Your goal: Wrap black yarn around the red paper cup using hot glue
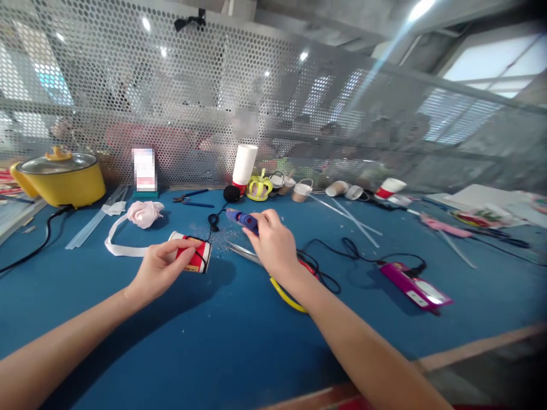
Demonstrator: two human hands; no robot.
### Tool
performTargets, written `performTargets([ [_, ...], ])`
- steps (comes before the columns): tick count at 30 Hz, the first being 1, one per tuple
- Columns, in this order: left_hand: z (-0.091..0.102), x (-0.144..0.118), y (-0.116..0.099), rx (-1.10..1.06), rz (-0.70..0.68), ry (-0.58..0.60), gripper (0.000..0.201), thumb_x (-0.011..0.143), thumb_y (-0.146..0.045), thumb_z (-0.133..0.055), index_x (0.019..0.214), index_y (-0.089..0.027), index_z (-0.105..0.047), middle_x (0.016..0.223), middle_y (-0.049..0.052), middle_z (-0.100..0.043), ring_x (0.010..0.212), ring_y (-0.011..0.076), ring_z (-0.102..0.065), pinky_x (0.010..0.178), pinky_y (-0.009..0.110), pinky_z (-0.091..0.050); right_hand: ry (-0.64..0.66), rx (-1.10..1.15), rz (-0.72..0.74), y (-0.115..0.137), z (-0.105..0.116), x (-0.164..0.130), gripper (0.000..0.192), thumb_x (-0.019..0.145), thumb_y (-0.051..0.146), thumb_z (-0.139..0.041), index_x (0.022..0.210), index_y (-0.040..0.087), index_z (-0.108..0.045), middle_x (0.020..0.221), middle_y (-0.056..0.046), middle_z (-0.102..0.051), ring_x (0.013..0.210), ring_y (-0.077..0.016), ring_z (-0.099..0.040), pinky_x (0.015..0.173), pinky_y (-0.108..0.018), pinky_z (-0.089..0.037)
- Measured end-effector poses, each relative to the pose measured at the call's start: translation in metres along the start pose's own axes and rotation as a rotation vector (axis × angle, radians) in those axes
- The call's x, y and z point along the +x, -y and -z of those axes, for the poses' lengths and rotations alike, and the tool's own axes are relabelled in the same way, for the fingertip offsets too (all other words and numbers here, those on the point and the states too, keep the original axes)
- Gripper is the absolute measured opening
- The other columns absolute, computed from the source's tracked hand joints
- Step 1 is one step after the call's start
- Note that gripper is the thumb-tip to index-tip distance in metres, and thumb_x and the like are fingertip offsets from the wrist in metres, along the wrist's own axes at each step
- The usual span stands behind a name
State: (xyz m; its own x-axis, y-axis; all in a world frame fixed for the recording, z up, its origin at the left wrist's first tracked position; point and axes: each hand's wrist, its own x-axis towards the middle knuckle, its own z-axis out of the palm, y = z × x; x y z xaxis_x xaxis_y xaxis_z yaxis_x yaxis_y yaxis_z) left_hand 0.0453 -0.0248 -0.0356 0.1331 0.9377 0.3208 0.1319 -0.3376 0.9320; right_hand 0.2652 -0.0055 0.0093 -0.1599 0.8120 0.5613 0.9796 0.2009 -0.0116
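My left hand [160,267] holds a red and white paper cup [194,251] on its side just above the blue table [179,341]. A black cord runs over the cup. My right hand [273,242] grips a blue glue gun [243,219] whose nozzle points left, apart from the cup. Scissors [243,252] with yellow handles lie under my right wrist.
A white ribbon with a pink fabric rose [143,213] lies left of the cup. A yellow pot [60,177] stands at the far left. Stacked white cups [244,165], a yellow crown, small cup baskets and glue sticks line the perforated screen. A purple device [414,285] with black cable lies right.
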Motion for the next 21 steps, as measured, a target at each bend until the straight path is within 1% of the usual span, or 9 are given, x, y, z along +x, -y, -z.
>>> performTargets([
  [2, 0.000, 0.000, 0.000, -0.006, 0.001, -0.003, 0.027, 0.077, -0.034, -0.059, 0.092, -0.014, -0.069, 0.091, 0.008, -0.071, 0.073, 0.0174, -0.066, 0.071, 0.029, -0.056, 0.009, 0.081, -0.029, -0.003, -0.002, 0.004, 0.025, 0.079, 0.026, -0.058, 0.100, 0.013, -0.059, 0.094, -0.013, -0.061, 0.078, -0.0242, -0.062, 0.063, -0.030, -0.046],
  [4, 0.000, 0.000, -0.001, -0.014, -0.004, -0.014, 0.027, 0.077, -0.034, -0.059, 0.091, -0.013, -0.070, 0.093, 0.008, -0.071, 0.073, 0.0177, -0.066, 0.071, 0.029, -0.056, 0.044, 0.189, -0.135, -0.011, -0.006, 0.012, 0.033, 0.077, 0.031, -0.061, 0.102, 0.011, -0.057, 0.093, -0.013, -0.064, 0.082, -0.0242, -0.062, 0.068, -0.029, -0.045],
  [6, 0.000, 0.001, -0.003, -0.019, -0.005, -0.029, 0.026, 0.076, -0.033, -0.060, 0.089, -0.013, -0.070, 0.091, 0.009, -0.071, 0.073, 0.0178, -0.066, 0.071, 0.030, -0.056, 0.130, 0.260, -0.251, -0.023, -0.012, 0.021, 0.039, 0.077, 0.040, -0.058, 0.102, 0.010, -0.055, 0.093, -0.013, -0.065, 0.084, -0.0223, -0.062, 0.067, -0.027, -0.044],
  [7, 0.000, 0.001, -0.004, -0.025, -0.003, -0.034, 0.026, 0.076, -0.033, -0.060, 0.088, -0.012, -0.070, 0.089, 0.009, -0.071, 0.072, 0.0177, -0.066, 0.071, 0.031, -0.056, 0.197, 0.269, -0.273, -0.030, -0.017, 0.025, 0.037, 0.080, 0.042, -0.053, 0.099, 0.011, -0.056, 0.092, -0.012, -0.066, 0.082, -0.0206, -0.062, 0.066, -0.025, -0.043],
  [11, -0.002, 0.001, -0.010, -0.110, 0.019, -0.022, 0.025, 0.075, -0.032, -0.061, 0.087, -0.012, -0.069, 0.081, 0.007, -0.071, 0.066, 0.0165, -0.065, 0.067, 0.031, -0.057, 0.372, 0.232, -0.304, -0.056, -0.041, 0.036, 0.041, 0.086, 0.042, -0.040, 0.065, 0.013, -0.061, 0.062, -0.007, -0.064, 0.057, -0.0162, -0.058, 0.051, -0.024, -0.036],
  [14, -0.004, 0.001, -0.012, -0.173, 0.019, -0.010, 0.023, 0.075, -0.031, -0.061, 0.085, -0.012, -0.069, 0.079, 0.006, -0.071, 0.065, 0.0158, -0.065, 0.066, 0.031, -0.058, 0.440, 0.199, -0.319, -0.066, -0.054, 0.036, 0.039, 0.083, 0.035, -0.047, 0.051, 0.015, -0.057, 0.049, -0.006, -0.057, 0.050, -0.0155, -0.054, 0.048, -0.024, -0.033],
  [16, -0.004, 0.001, -0.014, -0.184, 0.008, -0.013, 0.023, 0.075, -0.031, -0.061, 0.085, -0.012, -0.069, 0.078, 0.006, -0.070, 0.064, 0.0158, -0.065, 0.066, 0.031, -0.058, 0.426, 0.180, -0.303, -0.064, -0.055, 0.036, 0.032, 0.078, 0.032, -0.055, 0.052, 0.015, -0.058, 0.053, -0.008, -0.059, 0.058, -0.0187, -0.057, 0.052, -0.026, -0.035],
  [19, -0.002, 0.001, -0.014, -0.159, -0.007, -0.010, 0.023, 0.076, -0.030, -0.060, 0.087, -0.011, -0.068, 0.076, 0.006, -0.070, 0.065, 0.0160, -0.065, 0.066, 0.031, -0.058, 0.344, 0.191, -0.230, -0.046, -0.041, 0.034, 0.020, 0.078, 0.028, -0.056, 0.065, 0.014, -0.062, 0.076, -0.012, -0.064, 0.081, -0.0235, -0.057, 0.066, -0.030, -0.039],
  [21, -0.001, 0.002, -0.014, -0.109, -0.023, -0.002, 0.024, 0.078, -0.030, -0.057, 0.090, -0.011, -0.067, 0.077, 0.006, -0.070, 0.066, 0.0165, -0.065, 0.068, 0.032, -0.057, 0.322, 0.273, -0.136, -0.023, -0.023, 0.032, 0.019, 0.081, 0.031, -0.053, 0.074, 0.017, -0.063, 0.086, -0.009, -0.064, 0.085, -0.0196, -0.056, 0.073, -0.028, -0.040],
])
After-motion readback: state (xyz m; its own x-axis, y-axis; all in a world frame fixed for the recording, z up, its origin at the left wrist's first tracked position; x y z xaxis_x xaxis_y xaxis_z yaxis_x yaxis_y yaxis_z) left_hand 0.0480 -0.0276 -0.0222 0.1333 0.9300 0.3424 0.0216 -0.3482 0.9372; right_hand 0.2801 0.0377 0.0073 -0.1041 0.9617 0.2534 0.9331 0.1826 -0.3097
